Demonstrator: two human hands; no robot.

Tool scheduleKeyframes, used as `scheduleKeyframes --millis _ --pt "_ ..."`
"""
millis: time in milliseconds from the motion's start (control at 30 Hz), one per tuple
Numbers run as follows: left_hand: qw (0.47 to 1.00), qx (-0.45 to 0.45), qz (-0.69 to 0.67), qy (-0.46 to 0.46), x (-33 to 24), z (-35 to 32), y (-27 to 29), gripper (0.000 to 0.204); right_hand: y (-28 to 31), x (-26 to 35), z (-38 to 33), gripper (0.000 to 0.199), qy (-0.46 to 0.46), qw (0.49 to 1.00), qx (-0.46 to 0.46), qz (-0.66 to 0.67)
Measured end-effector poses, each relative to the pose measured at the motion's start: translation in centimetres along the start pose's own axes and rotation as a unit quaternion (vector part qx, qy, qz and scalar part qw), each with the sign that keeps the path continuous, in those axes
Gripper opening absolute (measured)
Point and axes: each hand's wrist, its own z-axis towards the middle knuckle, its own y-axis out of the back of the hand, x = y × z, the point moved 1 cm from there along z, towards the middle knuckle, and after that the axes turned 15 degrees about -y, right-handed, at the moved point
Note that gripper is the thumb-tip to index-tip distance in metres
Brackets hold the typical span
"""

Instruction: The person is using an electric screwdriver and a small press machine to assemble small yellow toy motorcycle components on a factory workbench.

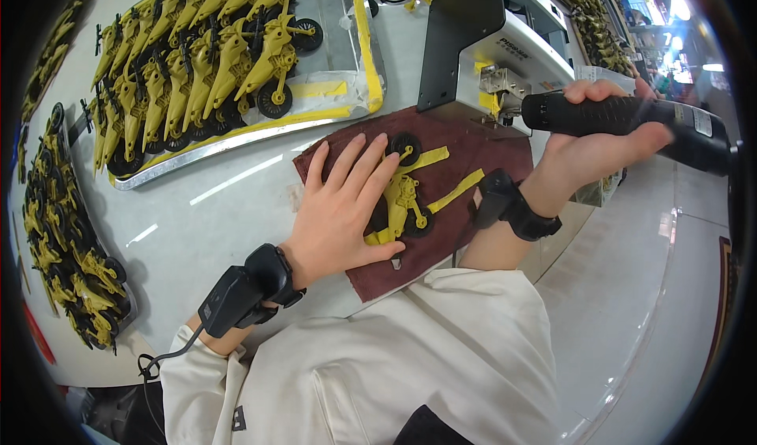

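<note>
Your left hand [339, 212] lies spread over the yellow, black-wheeled plastic model [402, 202] on the maroon cloth [449, 236]; your right hand [585, 155], right of the cloth, grips a black cylindrical tool [579, 115]. Beyond the cloth sits a silver-rimmed tray [205, 158].

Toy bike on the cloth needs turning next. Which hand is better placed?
Likely the left hand: it lies open over the cloth, touching the toy bike. The right hand is occupied, gripping the black tool.
</note>
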Motion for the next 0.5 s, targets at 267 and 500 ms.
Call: scheduleKeyframes --millis 267,500 --pt "1.0 0.001 -0.002 0.006 0.1 -0.1 0.1 0.094 0.0 0.2 -6.9 0.097 -0.087 0.944 0.216 0.236" --pt "1.0 0.004 0.001 0.018 -0.1 -0.2 -0.1 0.094 -1.6 -1.6 -6.8 0.088 -0.117 0.961 0.187 0.168"
